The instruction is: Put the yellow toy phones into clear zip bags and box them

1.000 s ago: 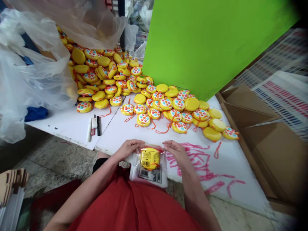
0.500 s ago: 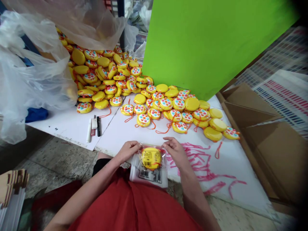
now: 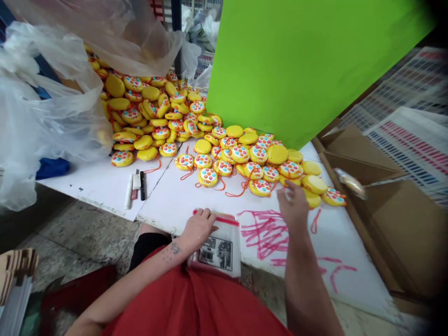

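My left hand [image 3: 200, 228] is at the near table edge, its fingers bent together on the upper left of a clear zip bag [image 3: 224, 233] with a red seal strip and printed black label. The bag lies flat, apparently on a stack of similar ones. My right hand [image 3: 293, 203] is beside the right end of a heap of yellow toys [image 3: 241, 154] with colourful dotted tops and orange cords. Its fingers are apart and nothing shows in them. A bagged yellow toy [image 3: 350, 183], blurred, is over the open cardboard carton [image 3: 399, 224], touching no hand.
A large clear plastic sack [image 3: 70, 107] stands at the left beside more toys. Markers [image 3: 135, 186] lie on the white tabletop [image 3: 164, 196]. A green panel [image 3: 280, 60] rises behind the heap. White plastic crates [image 3: 413, 144] stand beyond the carton.
The bagged toy has left both hands and is now over the carton at right. My right hand has moved right and forward to the heap; my left has shifted slightly onto the bag below.
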The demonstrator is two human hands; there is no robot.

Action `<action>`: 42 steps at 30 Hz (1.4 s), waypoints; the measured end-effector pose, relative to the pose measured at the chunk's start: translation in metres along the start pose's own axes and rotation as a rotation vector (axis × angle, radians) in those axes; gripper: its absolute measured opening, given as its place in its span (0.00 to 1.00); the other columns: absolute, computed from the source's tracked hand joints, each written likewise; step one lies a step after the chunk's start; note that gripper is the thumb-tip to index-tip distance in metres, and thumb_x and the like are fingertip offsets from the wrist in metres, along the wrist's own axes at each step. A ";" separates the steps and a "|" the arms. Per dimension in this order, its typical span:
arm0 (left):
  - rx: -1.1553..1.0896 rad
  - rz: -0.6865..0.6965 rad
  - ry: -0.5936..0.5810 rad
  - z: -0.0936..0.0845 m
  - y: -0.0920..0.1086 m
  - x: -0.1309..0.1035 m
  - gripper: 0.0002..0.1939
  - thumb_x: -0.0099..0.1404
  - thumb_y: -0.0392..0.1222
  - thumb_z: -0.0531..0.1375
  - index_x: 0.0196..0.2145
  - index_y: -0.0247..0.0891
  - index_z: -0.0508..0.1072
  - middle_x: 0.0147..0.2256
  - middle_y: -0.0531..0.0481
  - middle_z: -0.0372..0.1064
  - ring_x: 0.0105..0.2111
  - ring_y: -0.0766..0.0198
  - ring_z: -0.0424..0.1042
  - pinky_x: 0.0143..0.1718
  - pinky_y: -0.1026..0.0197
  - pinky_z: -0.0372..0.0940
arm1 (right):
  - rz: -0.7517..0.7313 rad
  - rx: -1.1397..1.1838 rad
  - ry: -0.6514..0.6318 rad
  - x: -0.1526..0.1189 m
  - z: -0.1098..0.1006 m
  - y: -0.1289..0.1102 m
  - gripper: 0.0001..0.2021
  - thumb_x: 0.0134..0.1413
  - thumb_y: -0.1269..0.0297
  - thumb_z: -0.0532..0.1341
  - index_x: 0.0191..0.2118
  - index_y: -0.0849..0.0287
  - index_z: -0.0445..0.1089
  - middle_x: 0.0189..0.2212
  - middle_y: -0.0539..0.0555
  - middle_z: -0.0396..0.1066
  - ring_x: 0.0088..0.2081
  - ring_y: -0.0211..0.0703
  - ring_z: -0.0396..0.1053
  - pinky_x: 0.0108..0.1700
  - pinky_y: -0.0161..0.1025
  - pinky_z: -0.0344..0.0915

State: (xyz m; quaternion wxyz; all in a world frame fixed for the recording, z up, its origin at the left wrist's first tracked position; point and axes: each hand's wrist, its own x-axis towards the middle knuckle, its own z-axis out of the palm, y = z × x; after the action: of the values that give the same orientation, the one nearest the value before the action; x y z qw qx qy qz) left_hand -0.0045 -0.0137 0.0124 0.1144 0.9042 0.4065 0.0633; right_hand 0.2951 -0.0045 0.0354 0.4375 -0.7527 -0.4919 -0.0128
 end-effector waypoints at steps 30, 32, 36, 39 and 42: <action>0.072 -0.028 0.044 0.012 0.004 0.009 0.14 0.60 0.48 0.60 0.39 0.35 0.67 0.39 0.43 0.62 0.39 0.53 0.61 0.39 0.51 0.56 | -0.080 0.202 -0.427 -0.046 0.035 -0.031 0.24 0.46 0.65 0.58 0.52 0.58 0.63 0.48 0.58 0.64 0.50 0.49 0.63 0.54 0.49 0.60; 0.087 -0.021 0.032 0.013 0.004 0.009 0.13 0.61 0.47 0.60 0.38 0.35 0.67 0.38 0.43 0.63 0.39 0.53 0.61 0.39 0.52 0.56 | -0.019 0.348 -0.511 -0.048 0.026 -0.041 0.24 0.46 0.63 0.60 0.52 0.57 0.63 0.49 0.57 0.65 0.49 0.48 0.64 0.52 0.47 0.62; 0.077 -0.004 0.062 0.017 0.007 0.006 0.09 0.64 0.44 0.56 0.38 0.35 0.67 0.37 0.44 0.63 0.39 0.54 0.61 0.40 0.52 0.56 | 0.008 0.432 -0.691 -0.051 0.003 -0.051 0.22 0.48 0.62 0.60 0.51 0.55 0.65 0.50 0.55 0.66 0.49 0.48 0.65 0.52 0.45 0.62; -0.012 -0.010 0.112 0.020 0.007 0.000 0.10 0.68 0.42 0.50 0.37 0.34 0.66 0.37 0.45 0.65 0.38 0.55 0.61 0.42 0.53 0.55 | -0.085 0.360 -0.775 -0.050 -0.012 -0.048 0.20 0.48 0.64 0.61 0.50 0.53 0.67 0.49 0.55 0.66 0.51 0.49 0.63 0.53 0.46 0.60; -0.116 -0.003 0.146 0.019 0.006 -0.004 0.13 0.69 0.44 0.48 0.43 0.34 0.65 0.39 0.45 0.66 0.41 0.56 0.61 0.45 0.53 0.54 | -0.136 0.362 -0.869 -0.051 -0.018 -0.043 0.21 0.47 0.64 0.62 0.51 0.53 0.67 0.48 0.55 0.67 0.49 0.48 0.65 0.51 0.44 0.62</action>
State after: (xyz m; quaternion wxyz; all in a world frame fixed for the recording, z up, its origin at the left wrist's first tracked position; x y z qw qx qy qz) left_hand 0.0013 -0.0231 -0.0047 0.1366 0.8885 0.4108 0.1521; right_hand 0.2436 -0.0478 0.0514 0.3133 -0.5661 -0.6719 0.3606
